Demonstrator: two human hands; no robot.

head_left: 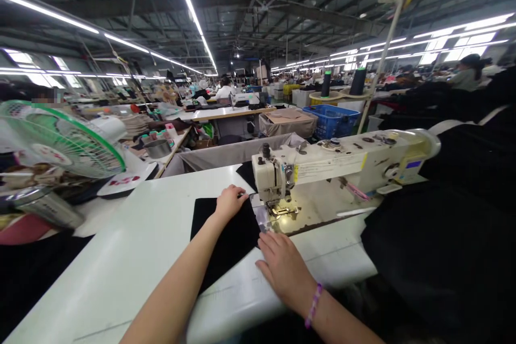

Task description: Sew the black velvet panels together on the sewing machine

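Observation:
A black cloth piece [228, 236] lies on the pale table just left of the sewing machine [278, 172]. My left hand [231, 201] rests on the cloth's upper part, fingers bent near the machine's metal plate; whether they pinch the fabric is too small to tell. Nearer to me, my right hand [284, 266], with a purple bead bracelet [313, 305] at its wrist, lies flat with fingers spread a little at the cloth's right edge, below the lit needle area [280, 211]. Another dark cloth corner [246, 174] shows behind the machine head.
A green-rimmed fan [60, 137] and a metal flask [48, 207] stand at the left. Dark fabric [439, 247] is heaped at the right. Behind the machine are a blue basket [330, 120], thread cones [358, 81] and a thread stand pole [382, 59]. People sit farther back.

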